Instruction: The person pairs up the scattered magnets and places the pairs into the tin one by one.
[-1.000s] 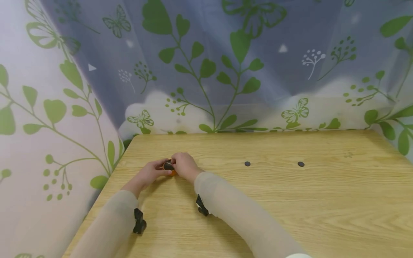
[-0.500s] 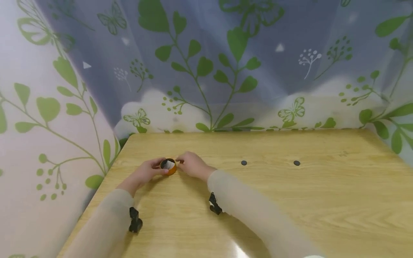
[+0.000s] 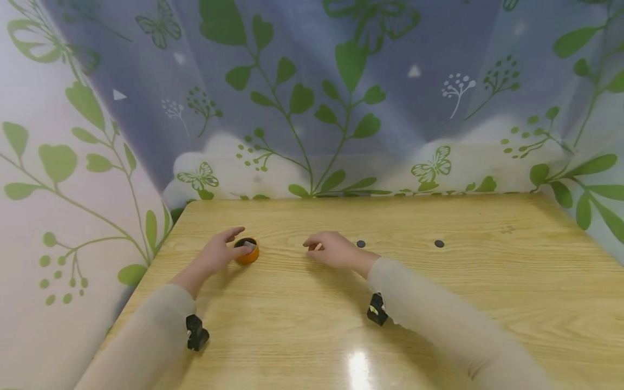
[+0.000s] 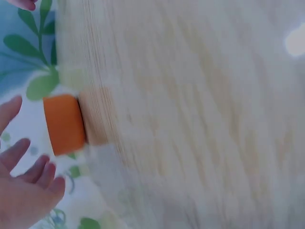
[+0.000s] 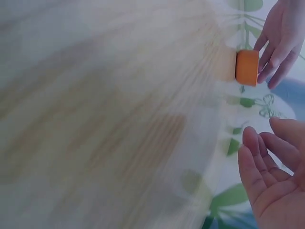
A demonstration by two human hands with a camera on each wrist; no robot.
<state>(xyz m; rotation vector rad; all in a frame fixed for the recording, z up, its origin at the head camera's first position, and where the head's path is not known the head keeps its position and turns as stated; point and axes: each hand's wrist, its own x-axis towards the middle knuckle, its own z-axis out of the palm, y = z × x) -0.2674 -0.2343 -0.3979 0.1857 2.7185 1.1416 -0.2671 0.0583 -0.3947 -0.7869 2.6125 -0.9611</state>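
A small round orange cup (image 3: 247,255) stands upright at the left of the wooden table (image 3: 292,314), with a dark inside and a pale grey piece (image 3: 249,246) in it. My left hand (image 3: 218,254) is right beside the cup, thumb near its rim and fingers spread. In the left wrist view a gap shows between the fingertips and the orange cup (image 4: 66,124). My right hand (image 3: 336,250) hovers over the table right of the cup, fingers loosely bent. Nothing shows between the fingers of the right hand (image 5: 274,176) in its wrist view.
Two flat dark discs lie farther right: one disc (image 3: 361,244) just past my right hand, the other disc (image 3: 439,244) beyond it. A leaf-patterned curtain (image 3: 273,108) borders the table's back and left edges. Each sleeve carries a black wrist camera (image 3: 197,333).
My right hand has drawn away from the cup to the right. My left hand has loosened its hold on the cup and spread its fingers. The pale piece in the cup has come into view.
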